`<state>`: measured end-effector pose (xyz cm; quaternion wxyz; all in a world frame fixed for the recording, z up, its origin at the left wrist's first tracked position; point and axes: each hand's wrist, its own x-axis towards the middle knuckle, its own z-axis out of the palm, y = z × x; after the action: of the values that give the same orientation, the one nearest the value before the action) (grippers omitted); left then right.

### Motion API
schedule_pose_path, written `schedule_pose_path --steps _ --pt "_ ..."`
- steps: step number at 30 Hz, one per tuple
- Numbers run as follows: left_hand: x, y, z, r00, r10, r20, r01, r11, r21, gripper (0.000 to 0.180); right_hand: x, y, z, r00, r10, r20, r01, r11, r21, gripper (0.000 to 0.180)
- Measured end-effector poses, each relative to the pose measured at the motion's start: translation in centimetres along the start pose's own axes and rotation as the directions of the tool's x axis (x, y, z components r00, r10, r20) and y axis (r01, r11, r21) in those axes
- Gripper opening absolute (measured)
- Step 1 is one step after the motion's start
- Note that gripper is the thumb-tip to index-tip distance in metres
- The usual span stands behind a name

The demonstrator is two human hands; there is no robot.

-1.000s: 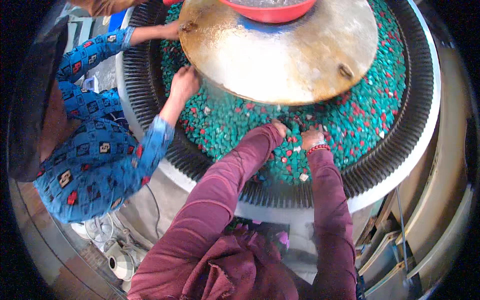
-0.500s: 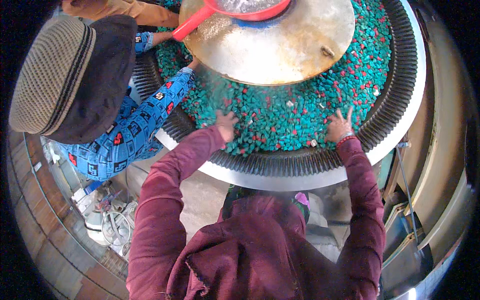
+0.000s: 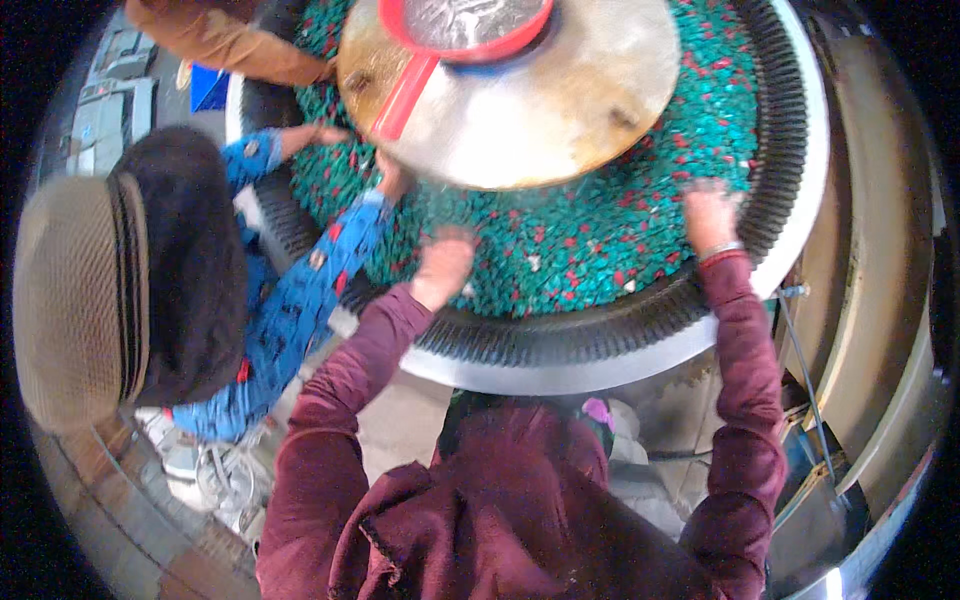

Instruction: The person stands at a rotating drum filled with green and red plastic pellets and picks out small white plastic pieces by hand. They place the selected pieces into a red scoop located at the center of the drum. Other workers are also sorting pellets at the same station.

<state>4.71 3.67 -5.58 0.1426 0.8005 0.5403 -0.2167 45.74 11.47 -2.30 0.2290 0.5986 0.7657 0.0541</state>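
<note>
Small green pieces with red and whitish ones among them [image 3: 560,265] fill a large round tub, whose ribbed black inner wall [image 3: 560,335] sits inside a white rim [image 3: 510,378]. My left hand [image 3: 447,262] is at the near left of the pieces, its fingers smeared by motion. At the right side, near the ribbed wall, my right hand [image 3: 711,215] reaches over the pieces; its fingers are blurred too. Whether either hand grips any pieces does not show. A stained metal disc [image 3: 490,155] covers the tub's middle. On it rests a red long-handled pan [image 3: 405,100].
At my left, a co-worker in a knit cap [image 3: 75,300] and blue patterned sleeves [image 3: 335,245] has both hands at the tub. Another person's brown sleeve [image 3: 235,50] reaches in at the far left. Curved panels [image 3: 890,230] and a thin rod [image 3: 805,380] stand at the right.
My right hand has moved up and outward along the pieces; both hands' fingers are now blurred. The pan's handle has swung toward me, and the view has shifted. The co-worker's head appears lower.
</note>
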Motion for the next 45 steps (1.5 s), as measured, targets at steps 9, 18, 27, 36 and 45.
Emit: schedule_pose_path --steps 9,18,27,36,45 --pt "17.0 10.7 4.6 0.931 -0.161 -0.329 0.036 0.934 -0.356 0.026 5.7 -16.5 4.9 0.989 -0.136 -0.065 0.151 0.888 0.435 0.025" --pt "23.0 10.5 14.8 0.88 -0.343 -0.329 0.144 0.852 -0.504 0.028 10.0 -18.1 6.3 0.845 -0.36 0.395 0.203 0.9 0.386 0.045" --pt "22.6 14.3 16.0 0.973 -0.223 -0.059 0.159 0.835 -0.526 0.032 5.8 -18.0 10.6 0.918 -0.284 0.276 0.175 0.916 0.36 0.052" --pt "11.6 13.2 16.8 0.647 0.735 0.202 -0.361 0.529 -0.768 0.034 -7.2 -13.6 5.8 0.775 -0.473 0.42 0.355 0.875 0.331 0.033" --pt "3.3 3.9 4.2 0.585 0.667 0.461 -0.386 0.729 -0.566 0.047 -9.2 -5.3 3.5 0.807 -0.335 0.487 0.314 0.941 0.127 0.028"
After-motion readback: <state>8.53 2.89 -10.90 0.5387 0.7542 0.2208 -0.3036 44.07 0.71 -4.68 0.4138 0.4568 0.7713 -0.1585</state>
